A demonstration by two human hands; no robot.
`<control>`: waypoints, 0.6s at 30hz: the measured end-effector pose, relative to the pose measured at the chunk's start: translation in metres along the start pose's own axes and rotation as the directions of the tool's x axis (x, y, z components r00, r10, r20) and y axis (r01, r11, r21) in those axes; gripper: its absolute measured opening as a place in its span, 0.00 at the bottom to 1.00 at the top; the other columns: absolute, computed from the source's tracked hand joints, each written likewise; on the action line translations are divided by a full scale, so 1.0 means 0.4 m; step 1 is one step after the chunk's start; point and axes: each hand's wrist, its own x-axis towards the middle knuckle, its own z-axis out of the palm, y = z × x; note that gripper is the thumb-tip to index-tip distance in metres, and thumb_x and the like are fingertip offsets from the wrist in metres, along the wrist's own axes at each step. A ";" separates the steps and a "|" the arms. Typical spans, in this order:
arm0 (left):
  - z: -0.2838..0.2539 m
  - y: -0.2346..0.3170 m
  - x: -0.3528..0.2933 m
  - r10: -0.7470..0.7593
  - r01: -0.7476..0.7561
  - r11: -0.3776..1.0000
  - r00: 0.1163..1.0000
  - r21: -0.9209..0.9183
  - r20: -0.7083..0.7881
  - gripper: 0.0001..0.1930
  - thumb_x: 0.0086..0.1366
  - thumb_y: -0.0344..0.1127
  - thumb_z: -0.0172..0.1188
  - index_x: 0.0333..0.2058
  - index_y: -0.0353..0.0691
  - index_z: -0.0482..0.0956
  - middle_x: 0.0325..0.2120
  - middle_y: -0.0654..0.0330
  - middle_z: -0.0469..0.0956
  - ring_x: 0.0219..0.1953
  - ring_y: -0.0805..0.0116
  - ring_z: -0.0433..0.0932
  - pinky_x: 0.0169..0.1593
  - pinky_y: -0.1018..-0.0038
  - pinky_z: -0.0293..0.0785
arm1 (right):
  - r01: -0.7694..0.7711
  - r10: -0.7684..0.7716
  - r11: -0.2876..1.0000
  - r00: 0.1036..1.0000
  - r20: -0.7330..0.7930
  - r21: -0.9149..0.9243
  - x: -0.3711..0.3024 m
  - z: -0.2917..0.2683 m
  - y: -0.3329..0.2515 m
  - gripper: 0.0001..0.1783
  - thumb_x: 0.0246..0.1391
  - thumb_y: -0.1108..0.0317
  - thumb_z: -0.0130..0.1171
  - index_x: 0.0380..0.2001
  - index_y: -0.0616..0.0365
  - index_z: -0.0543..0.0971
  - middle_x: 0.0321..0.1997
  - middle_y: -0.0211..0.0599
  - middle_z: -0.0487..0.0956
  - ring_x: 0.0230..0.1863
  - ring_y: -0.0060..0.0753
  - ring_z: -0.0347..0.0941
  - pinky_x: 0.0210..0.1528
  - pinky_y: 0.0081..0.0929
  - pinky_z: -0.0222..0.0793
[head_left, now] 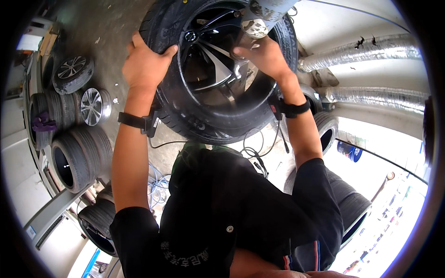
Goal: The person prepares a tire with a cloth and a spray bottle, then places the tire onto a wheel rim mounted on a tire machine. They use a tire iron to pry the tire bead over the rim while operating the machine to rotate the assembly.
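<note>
A large black tyre [199,121] sits in front of me around a wheel rim [215,65] with black and silver spokes. My left hand [146,65] grips the tyre's left edge, its fingers over the tread and its thumb along the sidewall. Over the right part of the wheel is my right hand [266,58], its thumb pointing left; the other fingers are blurred and partly hidden. Close above it comes down the worn end of a grey metal column [262,18]. Below its thumb, a shiny curved metal piece [238,72] shows inside the rim.
Tyres [76,157] lie along the left, with a loose silver rim [95,106] and a purple glove [43,122] near them. More tyres [350,204] stand at the right. Silver foil-wrapped ducts [366,51] run along the right wall. Cables [255,150] trail under the wheel.
</note>
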 end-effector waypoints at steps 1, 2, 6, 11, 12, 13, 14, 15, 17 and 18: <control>-0.001 0.001 0.004 -0.008 0.008 1.000 1.000 -0.005 0.017 0.52 0.49 0.67 0.68 0.64 0.38 0.59 0.56 0.43 0.73 0.52 0.42 0.78 0.52 0.55 0.76 | 0.034 -0.035 0.999 0.999 -0.015 -0.038 -0.015 -0.022 0.009 0.37 0.47 0.50 0.76 0.52 0.63 0.74 0.47 0.46 0.82 0.49 0.39 0.80 0.48 0.31 0.76; -0.011 0.001 0.008 -0.020 0.020 1.000 0.999 0.004 0.039 0.51 0.49 0.67 0.69 0.63 0.39 0.60 0.56 0.44 0.73 0.52 0.43 0.78 0.52 0.55 0.75 | 0.056 -0.054 0.998 0.996 -0.071 0.027 -0.031 -0.051 0.043 0.38 0.50 0.52 0.74 0.56 0.63 0.72 0.53 0.51 0.79 0.57 0.42 0.76 0.53 0.33 0.75; 0.008 -0.018 0.044 -0.004 0.005 1.000 0.999 -0.024 0.052 0.50 0.48 0.67 0.69 0.61 0.38 0.63 0.54 0.44 0.75 0.52 0.42 0.78 0.53 0.55 0.74 | -0.208 0.313 0.942 0.829 -0.464 0.265 -0.154 -0.206 0.371 0.20 0.60 0.59 0.63 0.48 0.62 0.78 0.44 0.36 0.81 0.41 0.24 0.74 0.41 0.23 0.70; 0.005 -0.049 0.068 0.021 -0.015 0.997 0.996 -0.074 0.091 0.49 0.47 0.67 0.70 0.58 0.36 0.67 0.52 0.43 0.76 0.53 0.42 0.78 0.54 0.56 0.73 | -0.532 0.826 0.285 0.559 0.077 0.797 -0.443 -0.106 0.753 0.39 0.60 0.33 0.51 0.52 0.61 0.77 0.43 0.36 0.81 0.36 0.31 0.75 0.40 0.30 0.70; 0.002 -0.059 0.066 0.021 -0.017 0.998 0.997 -0.060 0.076 0.48 0.47 0.66 0.71 0.58 0.36 0.67 0.52 0.43 0.76 0.53 0.42 0.77 0.54 0.56 0.73 | -0.509 0.830 0.119 0.522 0.195 0.852 -0.437 -0.037 0.705 0.43 0.60 0.31 0.46 0.59 0.61 0.73 0.53 0.44 0.80 0.49 0.42 0.76 0.55 0.40 0.72; 0.009 -0.047 0.073 0.050 -0.045 0.996 0.996 -0.076 0.070 0.48 0.47 0.66 0.71 0.57 0.35 0.67 0.52 0.43 0.76 0.53 0.42 0.77 0.54 0.56 0.73 | -0.328 0.677 0.039 0.703 0.216 0.944 -0.464 0.017 0.737 0.44 0.60 0.30 0.43 0.62 0.59 0.71 0.60 0.46 0.76 0.59 0.49 0.72 0.65 0.45 0.66; 0.008 -0.055 0.070 0.058 -0.054 0.996 0.996 -0.068 0.060 0.48 0.47 0.65 0.71 0.57 0.35 0.68 0.52 0.43 0.77 0.53 0.42 0.77 0.54 0.56 0.73 | -0.258 0.710 -0.021 0.677 0.196 0.966 -0.464 0.066 0.726 0.44 0.60 0.30 0.42 0.62 0.57 0.71 0.60 0.46 0.77 0.59 0.50 0.72 0.65 0.46 0.66; 0.008 -0.056 0.069 0.067 -0.064 0.996 0.997 -0.059 0.050 0.48 0.47 0.64 0.71 0.57 0.34 0.67 0.52 0.43 0.76 0.52 0.41 0.77 0.53 0.55 0.74 | -0.177 0.741 -0.072 0.649 0.172 0.981 -0.456 0.107 0.699 0.43 0.60 0.30 0.42 0.62 0.56 0.71 0.60 0.45 0.77 0.59 0.50 0.72 0.65 0.47 0.66; 0.008 -0.046 0.065 0.095 -0.093 0.994 0.995 -0.051 0.035 0.47 0.48 0.63 0.72 0.56 0.32 0.65 0.53 0.44 0.75 0.51 0.41 0.78 0.52 0.54 0.75 | -0.137 0.734 -0.081 0.661 0.152 0.987 -0.456 0.124 0.669 0.42 0.60 0.31 0.42 0.63 0.53 0.71 0.61 0.44 0.76 0.60 0.49 0.72 0.64 0.46 0.67; 0.003 -0.039 0.060 0.099 -0.097 0.993 0.994 -0.068 0.037 0.47 0.48 0.62 0.72 0.56 0.31 0.65 0.53 0.42 0.74 0.52 0.40 0.77 0.53 0.54 0.75 | -0.138 0.734 -0.066 0.665 0.141 0.988 -0.457 0.122 0.665 0.42 0.60 0.30 0.42 0.63 0.53 0.71 0.61 0.43 0.76 0.60 0.49 0.72 0.64 0.46 0.68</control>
